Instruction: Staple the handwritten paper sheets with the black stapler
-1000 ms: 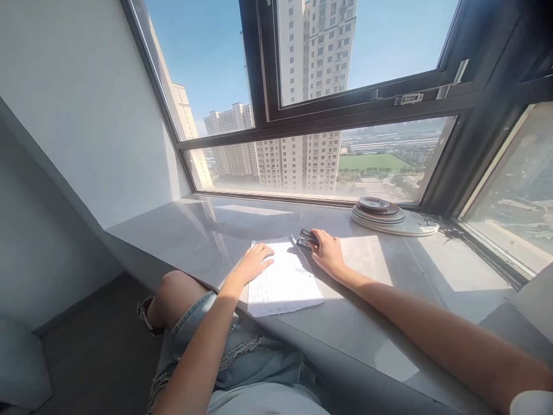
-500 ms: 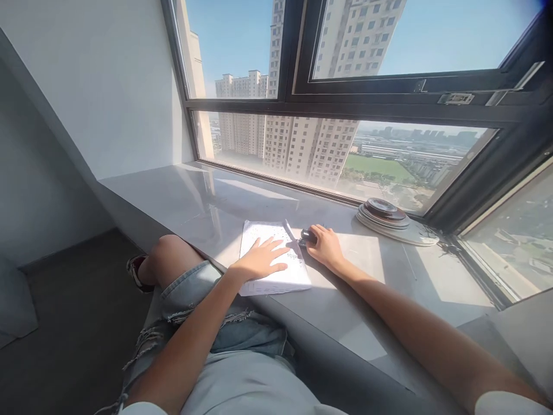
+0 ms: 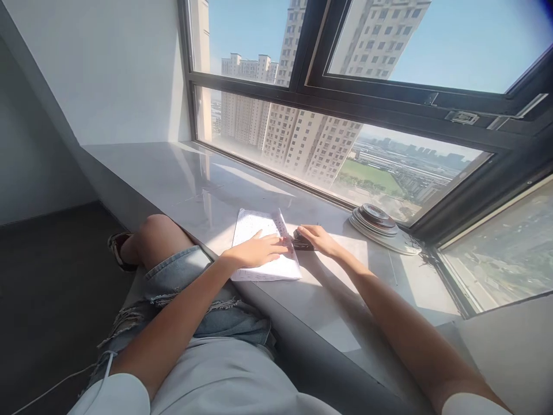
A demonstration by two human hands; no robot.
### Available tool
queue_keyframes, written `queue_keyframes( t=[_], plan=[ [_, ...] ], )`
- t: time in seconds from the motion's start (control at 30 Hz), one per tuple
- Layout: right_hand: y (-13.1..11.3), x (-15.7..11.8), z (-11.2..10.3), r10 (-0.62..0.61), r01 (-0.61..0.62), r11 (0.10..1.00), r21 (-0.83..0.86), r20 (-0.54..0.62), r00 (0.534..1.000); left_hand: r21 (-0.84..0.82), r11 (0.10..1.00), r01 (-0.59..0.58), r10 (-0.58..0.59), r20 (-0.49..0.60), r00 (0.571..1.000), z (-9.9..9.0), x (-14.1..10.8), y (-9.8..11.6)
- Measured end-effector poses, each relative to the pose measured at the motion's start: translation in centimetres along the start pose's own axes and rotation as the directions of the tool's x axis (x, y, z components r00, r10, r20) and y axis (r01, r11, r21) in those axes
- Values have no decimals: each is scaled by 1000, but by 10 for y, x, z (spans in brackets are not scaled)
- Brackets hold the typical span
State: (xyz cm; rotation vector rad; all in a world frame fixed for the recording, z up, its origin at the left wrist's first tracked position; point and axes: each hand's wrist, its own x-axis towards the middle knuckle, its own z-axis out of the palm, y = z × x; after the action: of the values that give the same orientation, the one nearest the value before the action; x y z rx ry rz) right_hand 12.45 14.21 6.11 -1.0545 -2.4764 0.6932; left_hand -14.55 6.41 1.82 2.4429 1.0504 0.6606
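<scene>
A stack of printed papers [image 3: 257, 222] lies on the window ledge [image 3: 302, 311], its right edge slightly raised. My left hand [image 3: 257, 252] rests flat on the sheets, fingers stretched out toward the right edge. At that edge sits a black stapler [image 3: 303, 244], its front end at the paper beside my left fingertips. My right hand [image 3: 318, 238] is over the stapler from the right, its fingers on the top part. Whether the stapler's jaws are around the paper is hard to make out.
A stack of plates [image 3: 375, 226] stands by the window corner on the right. The dark window frame [image 3: 268, 92] borders the ledge. A thin white cable [image 3: 60, 381] hangs at the lower left. My bent knee [image 3: 155, 230] is beside the ledge.
The view has tilted and shifted. My left fingers have moved to the paper's right edge, close to the stapler. My right hand has changed from gripping around the stapler to lying over its top.
</scene>
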Motion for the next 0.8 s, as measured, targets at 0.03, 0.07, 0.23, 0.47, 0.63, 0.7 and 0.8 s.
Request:
queue_keyframes(
  t=[0.03, 0.07, 0.23, 0.47, 0.63, 0.7, 0.8],
  plan=[
    [2, 1, 2, 29, -29, 999, -12, -35, 999, -7, 1000, 28, -28, 20, 999, -2, -2, 0],
    [3, 2, 6, 48, -50, 998, -29, -65, 997, -3, 998, 57, -57, 43, 997, -4, -4, 0],
    [10, 5, 20, 63, -73, 994, -86, -118, 991, 5, 993, 115, -114, 119, 986, -10, -5, 4],
    [11, 5, 19, 64, -81, 989, -124, -129, 990, -17, 998, 66, -64, 88, 994, 2, 10, 12],
    [7, 4, 22, 59, -82, 986, -147, -150, 987, 101, 992, 75, -91, 157, 983, 7, 20, 12],
    [5, 3, 24, 44, -75, 982, -176, -178, 983, 165, 985, 50, -84, 210, 974, 6, 23, 13],
    [3, 2, 30, -31, -30, 968, -249, -238, 971, 234, 972, -7, -57, 265, 963, 6, 28, 14]
  ],
)
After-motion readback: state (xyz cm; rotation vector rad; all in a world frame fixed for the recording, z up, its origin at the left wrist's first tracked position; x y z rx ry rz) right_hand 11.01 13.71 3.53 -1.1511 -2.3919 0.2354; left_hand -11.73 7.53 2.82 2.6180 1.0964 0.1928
